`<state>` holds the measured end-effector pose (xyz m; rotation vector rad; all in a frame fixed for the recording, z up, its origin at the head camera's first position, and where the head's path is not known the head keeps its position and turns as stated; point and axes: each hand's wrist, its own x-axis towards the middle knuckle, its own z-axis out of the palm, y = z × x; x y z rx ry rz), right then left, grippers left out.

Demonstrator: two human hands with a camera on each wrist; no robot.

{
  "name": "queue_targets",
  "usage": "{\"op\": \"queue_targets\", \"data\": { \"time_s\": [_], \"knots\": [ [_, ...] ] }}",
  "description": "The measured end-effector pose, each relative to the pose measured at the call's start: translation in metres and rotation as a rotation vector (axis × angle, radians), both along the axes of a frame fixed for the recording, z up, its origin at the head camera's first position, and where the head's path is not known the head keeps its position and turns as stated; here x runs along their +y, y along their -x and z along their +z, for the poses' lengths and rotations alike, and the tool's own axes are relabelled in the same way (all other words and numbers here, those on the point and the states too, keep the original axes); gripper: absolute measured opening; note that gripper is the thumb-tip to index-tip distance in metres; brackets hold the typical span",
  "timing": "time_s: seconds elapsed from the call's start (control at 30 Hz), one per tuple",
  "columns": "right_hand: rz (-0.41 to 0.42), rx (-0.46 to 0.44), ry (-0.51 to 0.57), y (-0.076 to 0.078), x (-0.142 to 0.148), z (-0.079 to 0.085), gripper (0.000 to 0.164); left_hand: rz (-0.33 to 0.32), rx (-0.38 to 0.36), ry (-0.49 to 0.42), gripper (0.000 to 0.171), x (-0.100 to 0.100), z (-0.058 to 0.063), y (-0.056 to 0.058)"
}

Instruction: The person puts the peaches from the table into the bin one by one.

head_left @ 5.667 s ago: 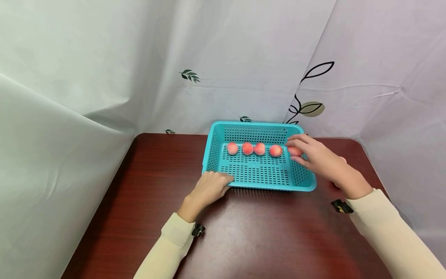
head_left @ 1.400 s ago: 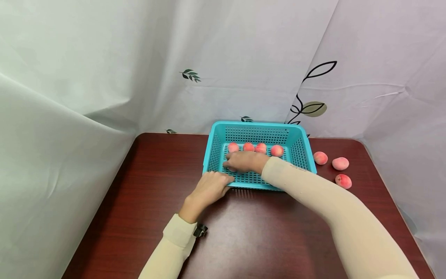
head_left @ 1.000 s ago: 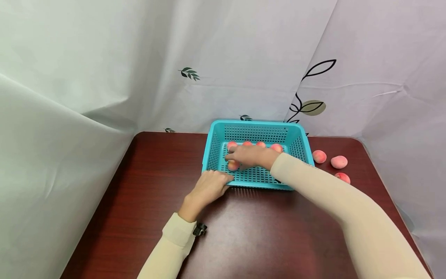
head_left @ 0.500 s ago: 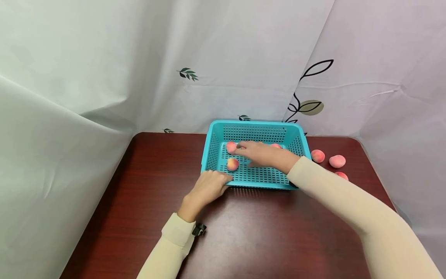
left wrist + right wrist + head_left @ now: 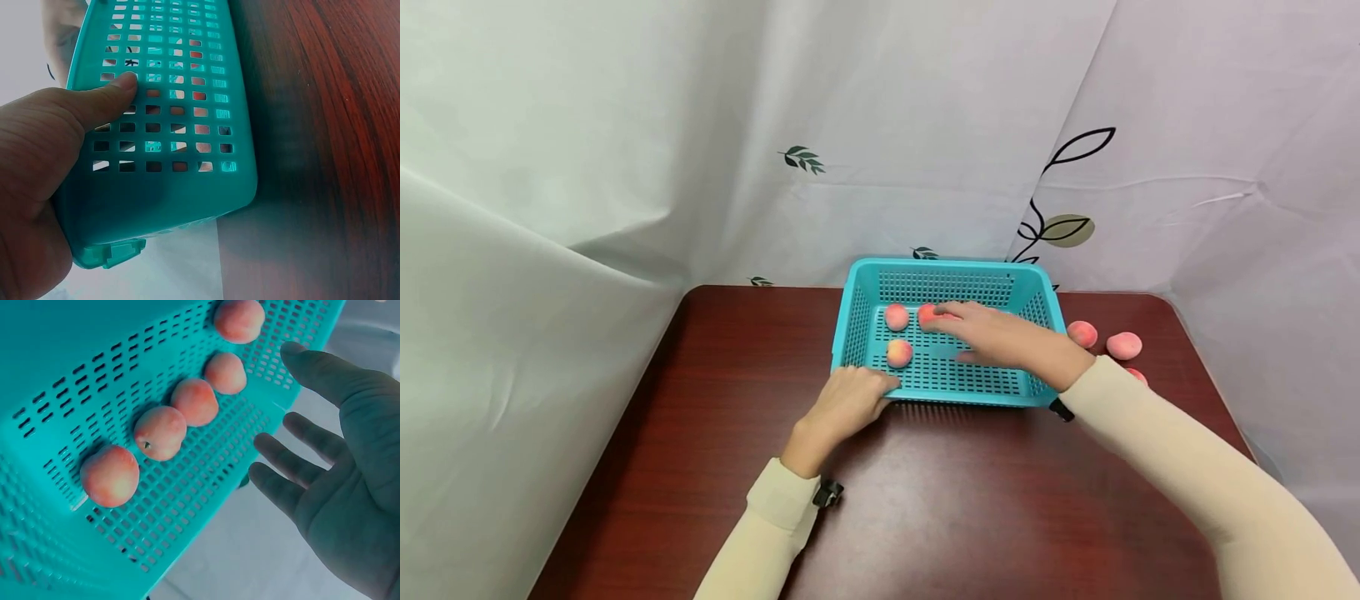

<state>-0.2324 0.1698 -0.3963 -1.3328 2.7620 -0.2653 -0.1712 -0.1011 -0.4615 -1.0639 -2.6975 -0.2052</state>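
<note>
A turquoise perforated plastic basket (image 5: pixel 966 398) stands on the table. My left hand (image 5: pixel 847 406) grips its near left rim; in the left wrist view the thumb (image 5: pixel 109 100) lies against the outer wall. My right hand (image 5: pixel 1000 336) hovers over the basket's right half, fingers spread, holding nothing. Several peaches (image 5: pixel 160 432) make a row along the back of the basket floor; the hand partly hides that row in the head view. One yellow-red peach (image 5: pixel 899 353) sits alone in front of the row's left end, apart from the right hand.
Right of the basket, on the dark red wooden table (image 5: pixel 970 500), lie a peach (image 5: pixel 1082 334), a paler peach (image 5: pixel 1123 346) and a third peach (image 5: pixel 1137 377) partly hidden by the right sleeve. A white curtain (image 5: pixel 880 125) with leaf prints hangs behind.
My right hand, holding a peach in the basket earlier, has let it go at the front left. It has since drawn away to the right. My left hand has stayed on the rim.
</note>
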Motion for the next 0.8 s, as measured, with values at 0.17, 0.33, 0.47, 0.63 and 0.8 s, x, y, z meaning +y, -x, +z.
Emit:
{"op": "queue_targets", "data": {
  "time_s": [0.17,0.33,0.47,0.63,0.8],
  "knots": [
    [-0.055,0.008,0.042,-0.008,0.023,0.007,0.066,-0.009,0.012,-0.008,0.029,0.001,0.000,0.000],
    [-0.154,-0.004,0.065,-0.014,0.048,0.011,0.069,-0.011,0.023,-0.012,0.029,0.001,0.000,0.000],
    [-0.196,0.022,0.076,-0.017,0.065,0.009,0.070,-0.006,0.028,-0.007,0.030,0.000,0.000,-0.001],
    [-0.207,0.124,0.140,-0.020,0.086,0.002,0.066,-0.006,0.030,-0.009,0.030,0.001,0.000,0.000],
    [-0.249,0.217,0.238,-0.026,0.106,-0.005,0.062,-0.002,0.017,-0.002,0.029,0.001,-0.002,0.001]
  ]
}}
